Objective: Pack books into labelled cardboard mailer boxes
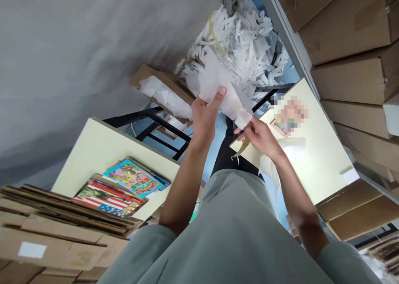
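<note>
A crumpled, thin white sheet, paper or film, is stretched between my hands in front of me. My left hand grips its near left edge, with the thumb lying on top and the other fingers mostly hidden behind. At the sheet's lower right corner, my right hand pinches the gathered end. A yellowish-brown strip of tape hangs down from beside the right fingers and curls at its tip. Close to my right hand, a picture card, partly pixelated, lies on the right-hand pale table.
Heaped white paper scraps lie beyond my hands. An open carton holds white sheets. Colourful booklets rest on the left table. Flattened cardboard is stacked at lower left; cardboard boxes fill a rack on the right.
</note>
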`<act>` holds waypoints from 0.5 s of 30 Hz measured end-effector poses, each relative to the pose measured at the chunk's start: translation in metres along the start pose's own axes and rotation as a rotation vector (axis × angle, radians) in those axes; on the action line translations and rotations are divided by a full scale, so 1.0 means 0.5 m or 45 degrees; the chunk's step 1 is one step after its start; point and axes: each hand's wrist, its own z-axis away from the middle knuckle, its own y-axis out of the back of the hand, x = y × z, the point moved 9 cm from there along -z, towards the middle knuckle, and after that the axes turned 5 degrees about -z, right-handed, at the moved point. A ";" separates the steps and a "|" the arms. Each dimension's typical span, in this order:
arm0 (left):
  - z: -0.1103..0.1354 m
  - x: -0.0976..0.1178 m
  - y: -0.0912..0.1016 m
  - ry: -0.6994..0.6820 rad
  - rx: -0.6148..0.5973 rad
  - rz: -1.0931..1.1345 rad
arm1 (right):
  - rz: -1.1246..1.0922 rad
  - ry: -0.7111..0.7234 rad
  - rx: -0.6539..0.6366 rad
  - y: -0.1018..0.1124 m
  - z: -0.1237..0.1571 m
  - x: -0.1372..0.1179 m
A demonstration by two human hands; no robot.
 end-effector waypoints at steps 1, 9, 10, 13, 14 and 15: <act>-0.007 -0.002 -0.006 0.019 -0.019 0.048 | 0.077 -0.002 0.035 -0.003 -0.001 0.000; -0.040 0.004 -0.004 -0.017 0.006 -0.064 | 0.394 -0.038 0.344 0.015 -0.023 0.024; -0.040 0.004 -0.001 -0.023 0.016 -0.084 | 0.447 -0.036 0.446 0.029 -0.023 0.022; -0.038 0.010 0.005 -0.055 0.054 -0.150 | 0.581 0.102 0.656 0.053 -0.023 -0.012; -0.037 0.013 0.006 -0.069 0.065 -0.170 | 0.635 0.196 0.657 0.051 -0.026 -0.031; -0.036 0.016 0.006 -0.082 0.071 -0.183 | 0.694 0.293 0.618 0.043 -0.032 -0.049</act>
